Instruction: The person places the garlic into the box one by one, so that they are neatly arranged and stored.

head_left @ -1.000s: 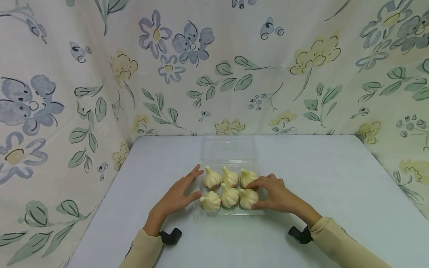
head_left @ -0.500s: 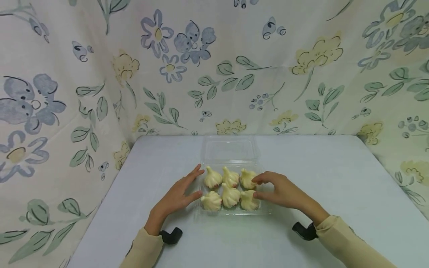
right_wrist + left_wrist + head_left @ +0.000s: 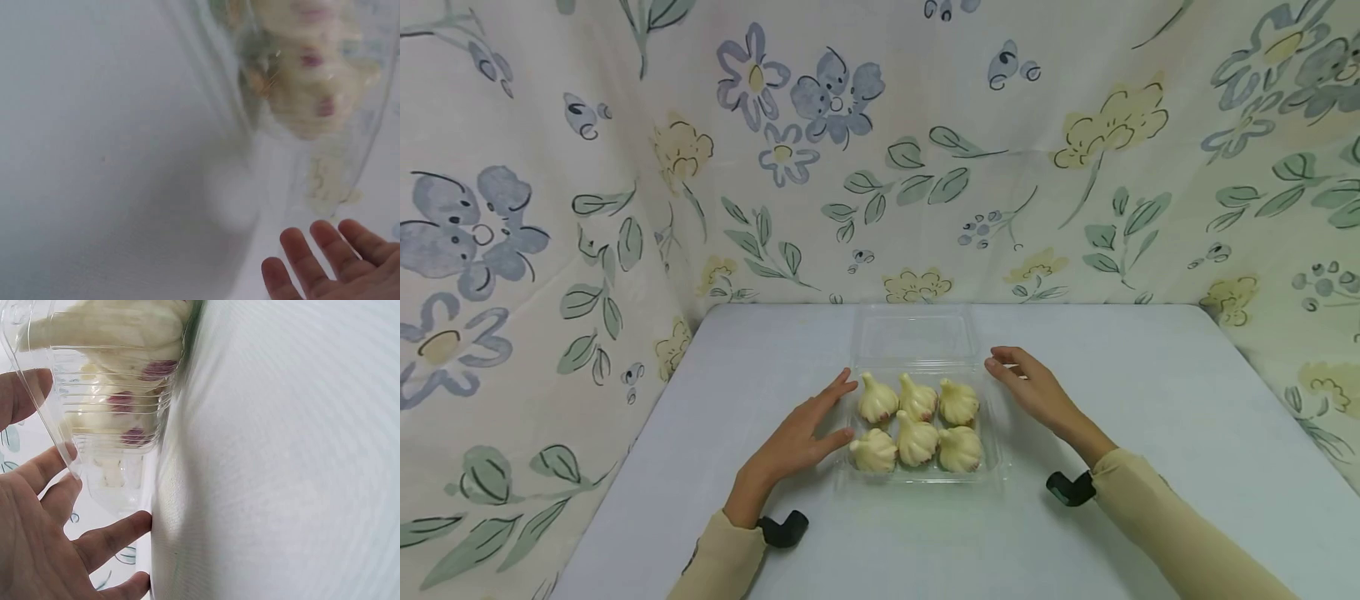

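Observation:
A clear plastic clamshell box (image 3: 992, 454) lies on the table, its lid (image 3: 914, 335) folded back away from me. Several pale garlic bulbs (image 3: 917, 442) fill it in two rows. Against the box's left side rests my left hand (image 3: 797, 437), fingers spread; in the left wrist view its thumb and a fingertip touch the box's rim (image 3: 47, 422). My right hand (image 3: 1037, 392) is off the far right corner of the box, near the lid's hinge, holding nothing. Its fingers (image 3: 303, 256) look loosely extended in the right wrist view, apart from the box.
The white table (image 3: 1150, 400) extends on both sides of the box. A floral curtain (image 3: 925, 150) hangs behind the table and along its sides. Black wrist-camera mounts (image 3: 784, 529) stick out by both cuffs.
My right hand has let go of the near right garlic bulb, drawn back, and moved up toward the lid's hinge. The left hand has stayed at the box's left side.

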Available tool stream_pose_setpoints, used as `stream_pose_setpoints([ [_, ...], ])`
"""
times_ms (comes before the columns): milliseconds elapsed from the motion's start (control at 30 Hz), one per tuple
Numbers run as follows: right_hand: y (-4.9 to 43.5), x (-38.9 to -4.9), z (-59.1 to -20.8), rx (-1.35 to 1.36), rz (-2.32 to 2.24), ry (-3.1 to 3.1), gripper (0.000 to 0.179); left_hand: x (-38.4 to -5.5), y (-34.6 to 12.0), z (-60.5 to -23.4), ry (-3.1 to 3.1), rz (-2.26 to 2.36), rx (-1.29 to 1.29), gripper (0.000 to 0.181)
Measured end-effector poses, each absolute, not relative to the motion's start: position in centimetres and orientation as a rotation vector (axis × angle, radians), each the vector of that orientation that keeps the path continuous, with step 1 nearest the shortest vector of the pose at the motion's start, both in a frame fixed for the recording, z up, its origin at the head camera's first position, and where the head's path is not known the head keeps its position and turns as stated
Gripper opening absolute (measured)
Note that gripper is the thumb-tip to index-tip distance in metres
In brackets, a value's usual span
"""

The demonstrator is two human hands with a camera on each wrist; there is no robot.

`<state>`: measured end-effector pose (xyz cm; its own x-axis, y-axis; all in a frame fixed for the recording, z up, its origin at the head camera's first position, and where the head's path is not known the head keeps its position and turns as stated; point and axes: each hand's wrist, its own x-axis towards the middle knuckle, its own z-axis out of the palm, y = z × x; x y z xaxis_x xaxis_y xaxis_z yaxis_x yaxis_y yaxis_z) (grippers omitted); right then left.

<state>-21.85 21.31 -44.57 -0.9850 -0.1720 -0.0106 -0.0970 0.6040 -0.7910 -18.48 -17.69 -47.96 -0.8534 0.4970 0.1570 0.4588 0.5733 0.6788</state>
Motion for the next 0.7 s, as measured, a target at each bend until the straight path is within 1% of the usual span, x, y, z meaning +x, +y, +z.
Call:
stream_pose_setpoints([
  [167, 21.2, -23.8, -46.0, -0.193, -1.463, 2.586, 0.069, -18.5, -17.7, -48.0, 2.749, 1.151, 0.828, 0.069],
  [333, 21.2, -25.3, -47.4, -0.166, -1.494, 2.530, 0.072, -18.5, -17.7, -48.0, 2.754, 1.148, 0.823, 0.069],
  [700, 20.5, -27.5, -47.9, -0.151, -1.468, 2.518, 0.078, -18.5, -17.7, -48.0, 2.757, 1.139, 0.817, 0.070],
])
